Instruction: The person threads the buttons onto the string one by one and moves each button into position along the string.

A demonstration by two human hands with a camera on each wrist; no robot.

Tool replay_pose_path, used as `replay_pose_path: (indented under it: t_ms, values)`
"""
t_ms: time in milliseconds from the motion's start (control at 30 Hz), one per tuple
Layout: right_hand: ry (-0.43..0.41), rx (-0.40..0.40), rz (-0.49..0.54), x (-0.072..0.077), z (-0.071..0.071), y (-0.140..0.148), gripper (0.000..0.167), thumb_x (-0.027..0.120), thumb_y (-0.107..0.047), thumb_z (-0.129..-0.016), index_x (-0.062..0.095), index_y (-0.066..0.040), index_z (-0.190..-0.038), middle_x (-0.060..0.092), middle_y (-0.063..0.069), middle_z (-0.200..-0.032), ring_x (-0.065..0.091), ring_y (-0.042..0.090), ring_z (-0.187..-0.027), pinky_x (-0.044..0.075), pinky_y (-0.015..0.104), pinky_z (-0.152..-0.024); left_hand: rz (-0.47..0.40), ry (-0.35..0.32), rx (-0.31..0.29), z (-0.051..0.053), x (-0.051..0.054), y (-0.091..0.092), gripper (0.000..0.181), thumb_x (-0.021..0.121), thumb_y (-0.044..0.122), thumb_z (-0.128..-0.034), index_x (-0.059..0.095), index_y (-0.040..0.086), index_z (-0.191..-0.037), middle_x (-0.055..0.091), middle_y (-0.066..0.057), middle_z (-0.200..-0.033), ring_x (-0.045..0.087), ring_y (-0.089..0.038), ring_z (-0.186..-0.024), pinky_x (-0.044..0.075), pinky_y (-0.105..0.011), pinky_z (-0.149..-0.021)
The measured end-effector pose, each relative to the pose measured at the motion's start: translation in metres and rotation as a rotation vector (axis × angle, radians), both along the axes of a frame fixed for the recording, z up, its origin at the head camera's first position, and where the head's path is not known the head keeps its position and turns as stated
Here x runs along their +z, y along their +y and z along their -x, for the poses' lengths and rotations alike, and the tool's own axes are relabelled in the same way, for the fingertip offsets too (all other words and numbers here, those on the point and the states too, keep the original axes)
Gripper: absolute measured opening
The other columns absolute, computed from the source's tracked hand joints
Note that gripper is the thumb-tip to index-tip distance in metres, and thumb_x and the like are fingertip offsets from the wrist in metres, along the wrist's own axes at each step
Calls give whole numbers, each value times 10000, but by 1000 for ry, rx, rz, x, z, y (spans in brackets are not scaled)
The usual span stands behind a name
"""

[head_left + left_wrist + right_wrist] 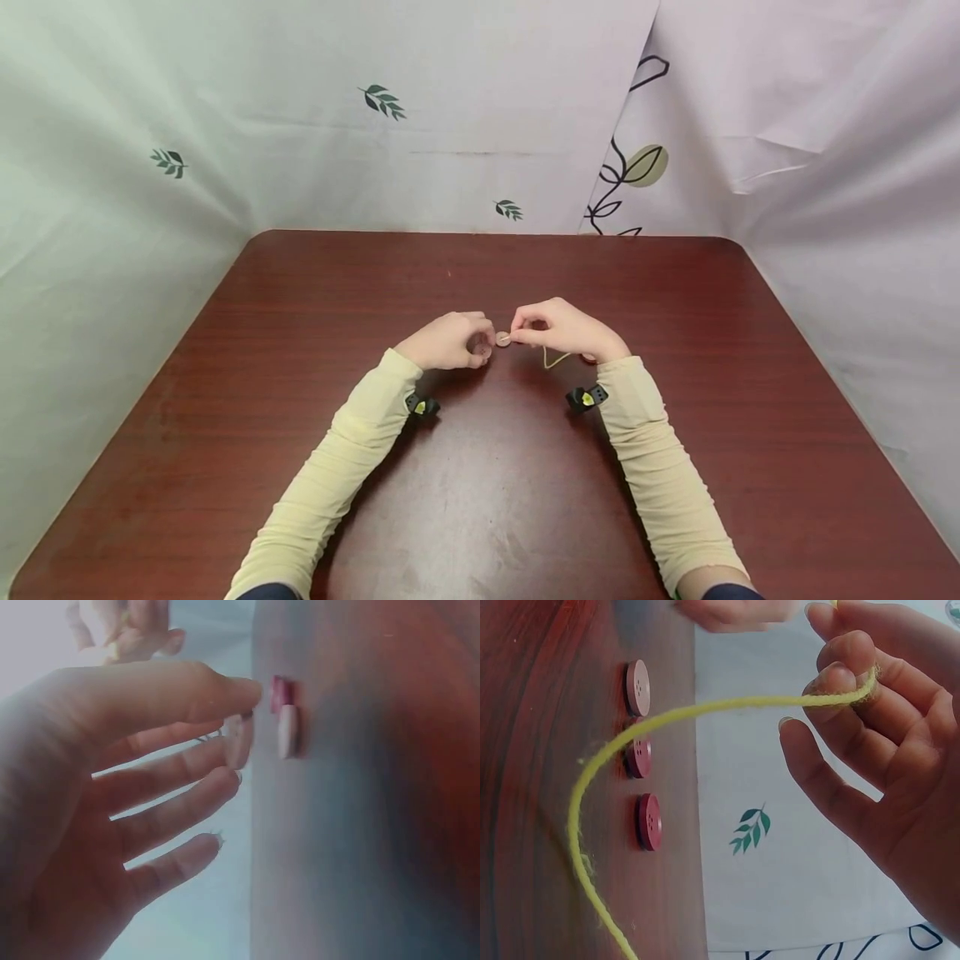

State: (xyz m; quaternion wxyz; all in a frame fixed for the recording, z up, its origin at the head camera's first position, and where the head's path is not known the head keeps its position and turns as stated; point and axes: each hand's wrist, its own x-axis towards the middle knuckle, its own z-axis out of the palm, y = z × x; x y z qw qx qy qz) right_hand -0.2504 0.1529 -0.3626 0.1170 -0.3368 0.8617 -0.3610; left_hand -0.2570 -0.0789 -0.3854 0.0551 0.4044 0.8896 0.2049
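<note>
My left hand (453, 340) pinches a pale pink button (240, 741) between thumb and fingertips, the other fingers spread loosely. Facing it, my right hand (562, 325) pinches a yellow string (727, 703) near its end, its thumb and fingertips close to my left fingertips. The string runs round my right fingers and hangs in a loose curve. A pale button (503, 339) shows between the hands in the head view; I cannot tell whether it is the held one. Whether the string passes through a button hole is not visible.
Beneath the hands, a pale pink button (638, 688), a magenta button (639, 754) and a red button (651, 821) lie in a row on the dark red wooden table (480, 483). White cloth (450, 50) with leaf prints hangs around its far and side edges.
</note>
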Motion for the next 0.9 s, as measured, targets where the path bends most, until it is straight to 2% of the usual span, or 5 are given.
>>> replay_pose_path:
  t_ms: [167, 400, 700, 900]
  values:
    - [9, -20, -17, 2, -1, 2, 85, 621, -169, -934, 681, -140, -882, 589, 117, -715, 511, 122, -641, 402, 236, -600, -70, 24, -10, -2, 8, -3, 191, 675, 78, -795, 734, 78, -977, 610, 4, -906, 613, -136, -791, 487, -242, -755]
    - [18, -27, -11, 5, -1, 2, 73, 643, -174, -922, 683, -149, -867, 585, 59, -691, 517, 122, -648, 410, 245, -613, -179, 62, -29, -4, 16, -5, 187, 695, 73, -809, 724, 57, -993, 641, -10, -964, 626, -146, -879, 511, -301, -822]
    - [11, -28, 6, 6, -2, 1, 83, 638, -178, -928, 688, -142, -872, 588, 102, -710, 519, 145, -655, 410, 259, -619, -320, 66, -45, -1, 17, -7, 164, 728, 42, -795, 685, 103, -940, 638, -16, -944, 660, -215, -891, 527, -278, -823]
    - [27, -20, 33, 5, -2, 0, 104, 630, -190, -933, 691, -115, -895, 621, 45, -728, 548, 176, -689, 438, 269, -643, -386, 88, -43, -1, 17, -8, 186, 755, 47, -776, 670, 116, -926, 628, 20, -912, 636, -162, -849, 525, -268, -787]
